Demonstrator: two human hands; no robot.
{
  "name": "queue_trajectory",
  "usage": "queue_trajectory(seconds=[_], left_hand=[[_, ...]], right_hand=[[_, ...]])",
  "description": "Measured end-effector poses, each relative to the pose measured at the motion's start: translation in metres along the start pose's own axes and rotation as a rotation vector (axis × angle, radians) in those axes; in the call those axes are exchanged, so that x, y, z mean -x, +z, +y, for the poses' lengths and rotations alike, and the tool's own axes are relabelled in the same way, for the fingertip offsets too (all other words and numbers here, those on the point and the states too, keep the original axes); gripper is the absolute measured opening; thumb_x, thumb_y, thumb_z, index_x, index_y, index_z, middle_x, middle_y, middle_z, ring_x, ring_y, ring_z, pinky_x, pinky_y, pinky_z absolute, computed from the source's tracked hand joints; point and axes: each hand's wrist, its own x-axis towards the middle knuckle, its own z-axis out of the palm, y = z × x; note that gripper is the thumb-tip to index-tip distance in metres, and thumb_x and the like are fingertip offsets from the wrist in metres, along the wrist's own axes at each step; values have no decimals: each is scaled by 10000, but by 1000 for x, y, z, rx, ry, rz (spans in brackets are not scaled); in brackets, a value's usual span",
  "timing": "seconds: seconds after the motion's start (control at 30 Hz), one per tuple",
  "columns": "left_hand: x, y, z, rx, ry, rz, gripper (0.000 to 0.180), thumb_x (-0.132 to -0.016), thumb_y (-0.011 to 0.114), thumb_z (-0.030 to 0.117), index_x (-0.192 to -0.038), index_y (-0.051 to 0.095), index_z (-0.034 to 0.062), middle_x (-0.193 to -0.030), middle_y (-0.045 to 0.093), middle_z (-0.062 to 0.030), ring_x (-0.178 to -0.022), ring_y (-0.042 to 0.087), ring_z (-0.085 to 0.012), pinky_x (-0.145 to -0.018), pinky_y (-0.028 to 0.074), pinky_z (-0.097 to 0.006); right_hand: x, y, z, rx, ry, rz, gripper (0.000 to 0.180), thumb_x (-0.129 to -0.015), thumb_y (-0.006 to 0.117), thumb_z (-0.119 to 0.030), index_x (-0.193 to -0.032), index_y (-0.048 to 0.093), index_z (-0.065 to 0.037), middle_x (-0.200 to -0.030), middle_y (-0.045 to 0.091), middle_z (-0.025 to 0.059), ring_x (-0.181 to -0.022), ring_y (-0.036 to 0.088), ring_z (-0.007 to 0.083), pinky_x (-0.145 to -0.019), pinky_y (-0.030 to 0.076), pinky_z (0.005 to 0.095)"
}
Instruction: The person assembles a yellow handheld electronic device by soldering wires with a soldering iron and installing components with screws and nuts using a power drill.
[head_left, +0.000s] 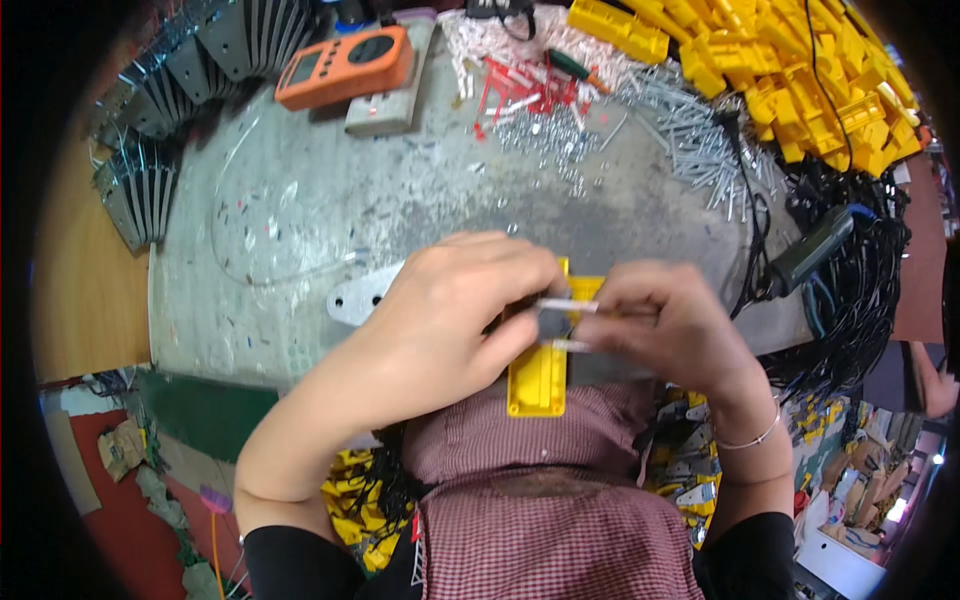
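Observation:
A yellow plastic housing (538, 388) lies at the table's near edge, its open tray side up and its lower end over my apron. A silver metal plate with holes (348, 296) sticks out from under my left hand (455, 305). That hand is closed, fingers and thumb curled over the housing's middle; what they pinch is hidden. From the right, my right hand (672, 325) is closed on thin white sleeve-like pieces (570, 305), slightly blurred. The pieces stretch across the housing between both hands' fingertips.
An orange meter (345, 68) rests on a grey power strip (395, 105) at the back. Screws (700, 140), small metal parts (545, 145) and red and white pieces lie beyond my hands. Yellow housings (800, 80) are heaped back right, black cables (850, 290) at right, metal plates (150, 195) at left.

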Motion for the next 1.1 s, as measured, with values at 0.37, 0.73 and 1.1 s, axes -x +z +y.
queue_trajectory(seconds=[0.37,0.73,1.1], left_hand=[[-21,-5,29,-422,391,-367,150,-687,590,179,-771,519,77,-770,502,-53,-780,548,-207,-631,437,-320],[6,36,-3,-226,90,285,187,-587,617,27,-689,463,51,-801,632,-92,-786,611,-281,-649,458,-361],[16,47,-8,-319,71,280,190,-589,623,37,-731,498,61,-754,596,-57,-729,557,-244,-624,398,-348]], right_hand=[[-25,-32,1,150,-305,-842,236,-800,681,-230,-899,635,-21,-809,649,142,-702,634,297,-625,484,391],[-193,-57,14,840,-197,227,388,-814,615,-88,-1176,541,30,-1066,616,254,-1009,604,365,-879,499,426],[-48,-39,-30,-714,-501,304,193,-923,433,-192,-979,530,-35,-791,530,77,-671,510,160,-637,451,310]])
